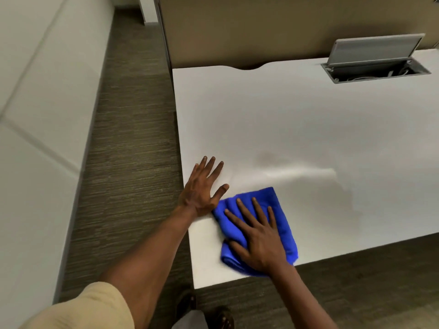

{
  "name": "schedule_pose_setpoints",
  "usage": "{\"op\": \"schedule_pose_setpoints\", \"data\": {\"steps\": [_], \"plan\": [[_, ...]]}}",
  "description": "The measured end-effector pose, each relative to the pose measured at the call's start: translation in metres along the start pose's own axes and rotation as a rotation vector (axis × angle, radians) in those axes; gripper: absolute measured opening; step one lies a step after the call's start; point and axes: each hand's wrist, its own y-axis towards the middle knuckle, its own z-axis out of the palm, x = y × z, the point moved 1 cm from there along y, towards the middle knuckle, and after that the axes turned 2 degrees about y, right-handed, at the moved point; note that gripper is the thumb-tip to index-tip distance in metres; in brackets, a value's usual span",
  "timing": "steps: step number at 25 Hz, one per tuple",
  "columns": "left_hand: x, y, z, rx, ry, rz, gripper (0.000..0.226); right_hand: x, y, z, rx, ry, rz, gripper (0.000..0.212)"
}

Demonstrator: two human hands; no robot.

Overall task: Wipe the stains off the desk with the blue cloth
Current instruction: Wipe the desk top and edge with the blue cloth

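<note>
A folded blue cloth (282, 222) lies on the white desk (297, 124) near its front left corner. My right hand (257, 236) presses flat on the cloth with its fingers spread and straight. Just left of the cloth, my left hand (203, 186) rests flat on the bare desk at the left edge, fingers straight, thumb almost touching the cloth. A faint grey smudge (268, 156) and a pale streak (301, 173) show on the desk beyond the cloth.
An open cable hatch (375, 70) with a raised grey lid (373, 48) sits at the desk's back right. A tan partition (237, 27) stands behind the desk. Carpeted floor (133, 138) runs along the left, bounded by a white wall (42, 103). Dark shoes (187, 302) show below.
</note>
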Motion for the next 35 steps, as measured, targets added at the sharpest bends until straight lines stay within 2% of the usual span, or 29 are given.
{"op": "schedule_pose_setpoints", "data": {"steps": [2,3,7,9,11,13,15,16,17,19,20,22,25,30,33,35], "plan": [[0.000,0.000,0.002,-0.010,0.020,0.001,0.075,-0.030,-0.008,-0.008,-0.002,-0.020,-0.032,0.074],[0.000,-0.002,0.004,-0.018,0.021,0.001,0.074,-0.041,-0.004,-0.013,0.010,-0.033,0.014,0.074],[0.000,-0.006,0.011,-0.067,0.003,0.006,0.074,-0.033,0.051,-0.022,-0.032,-0.016,0.408,0.076],[0.001,-0.006,0.014,-0.075,-0.018,0.012,0.074,-0.012,0.090,-0.020,-0.059,0.043,0.511,0.078],[0.003,-0.003,0.014,-0.092,-0.047,0.012,0.074,0.003,0.123,-0.020,-0.034,0.043,0.425,0.077],[0.006,-0.001,0.013,-0.105,-0.073,0.007,0.074,0.005,0.137,-0.025,0.025,0.027,0.225,0.074],[0.007,-0.001,0.011,-0.108,-0.065,0.016,0.073,-0.018,0.131,-0.033,0.074,-0.019,0.022,0.069],[0.006,-0.001,0.011,-0.102,-0.051,0.018,0.073,-0.042,0.126,-0.040,0.079,-0.038,-0.017,0.067],[0.005,-0.001,0.011,-0.088,-0.036,0.012,0.072,-0.070,0.121,-0.050,0.080,-0.041,0.006,0.067],[0.003,-0.001,0.010,-0.041,0.011,0.002,0.072,-0.122,0.107,-0.071,0.049,-0.048,0.200,0.072],[0.002,0.000,0.010,-0.022,0.039,-0.004,0.072,-0.138,0.103,-0.079,0.033,-0.057,0.285,0.074],[0.003,0.002,0.008,0.001,0.063,-0.026,0.073,-0.146,0.099,-0.085,0.031,-0.061,0.332,0.077],[0.000,-0.004,0.009,0.006,0.070,-0.030,0.073,-0.128,0.066,-0.073,0.027,-0.064,0.299,0.075],[0.003,-0.003,0.012,-0.013,0.097,0.013,0.071,-0.125,-0.030,-0.046,0.057,-0.114,0.078,0.068],[0.005,-0.001,0.013,-0.017,0.092,-0.001,0.072,-0.159,-0.002,-0.062,0.103,-0.116,-0.057,0.069],[0.004,-0.002,0.018,-0.027,0.114,0.000,0.072,-0.180,0.034,-0.076,0.085,-0.120,0.044,0.069]]}}
